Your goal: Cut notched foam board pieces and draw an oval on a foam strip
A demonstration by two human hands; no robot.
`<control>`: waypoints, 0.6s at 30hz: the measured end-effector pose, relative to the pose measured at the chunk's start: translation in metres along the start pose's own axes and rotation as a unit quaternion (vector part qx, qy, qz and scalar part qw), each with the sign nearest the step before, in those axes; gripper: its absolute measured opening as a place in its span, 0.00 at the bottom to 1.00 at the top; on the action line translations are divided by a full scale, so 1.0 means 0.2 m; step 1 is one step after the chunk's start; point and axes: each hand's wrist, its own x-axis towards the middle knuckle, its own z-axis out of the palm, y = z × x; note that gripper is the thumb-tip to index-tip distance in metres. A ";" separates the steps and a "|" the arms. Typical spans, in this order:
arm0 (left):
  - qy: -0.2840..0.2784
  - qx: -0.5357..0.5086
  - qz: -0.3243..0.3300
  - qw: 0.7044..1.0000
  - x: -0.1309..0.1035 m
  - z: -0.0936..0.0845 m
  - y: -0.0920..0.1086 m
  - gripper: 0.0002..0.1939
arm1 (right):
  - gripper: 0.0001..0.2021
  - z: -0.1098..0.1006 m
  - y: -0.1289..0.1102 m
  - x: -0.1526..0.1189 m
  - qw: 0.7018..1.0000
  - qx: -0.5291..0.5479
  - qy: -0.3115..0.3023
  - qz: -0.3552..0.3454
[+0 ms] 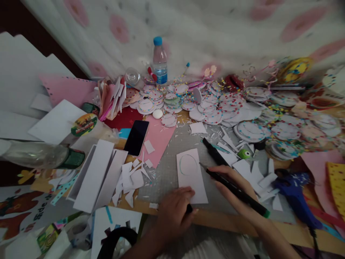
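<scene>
A white paper strip (192, 187) with a thin green circle drawn on it lies on the grey cutting mat (164, 183). My left hand (176, 207) rests on the strip's lower left edge, its fingers closed around a small black cap. In my right hand (234, 190) is a black marker (242, 197) with a green end; its tip is just right of the circle, and whether it touches the paper cannot be made out. Another black marker (215, 153) lies on the mat beyond my right hand.
Many decorated paper discs (206, 106) line the back near a water bottle (160, 63). A phone (136, 137), paper scraps (130, 176) and a white box (94, 176) are left. A blue glue gun (296, 194) lies right.
</scene>
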 end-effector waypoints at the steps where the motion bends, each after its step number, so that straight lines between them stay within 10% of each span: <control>1: 0.001 -0.013 -0.023 1.000 0.00 -0.01 0.01 0.11 | 0.10 0.00 -0.02 -0.01 1.000 0.020 -0.004 0.009; 6: 0.009 -0.052 -0.088 0.995 0.05 -0.04 0.03 0.04 | 0.08 0.02 -0.03 -0.03 0.993 0.085 0.050 0.057; 18: -0.018 0.020 0.042 0.999 -0.03 0.04 -0.03 0.07 | 0.10 0.23 -0.03 0.24 0.984 0.075 0.163 0.011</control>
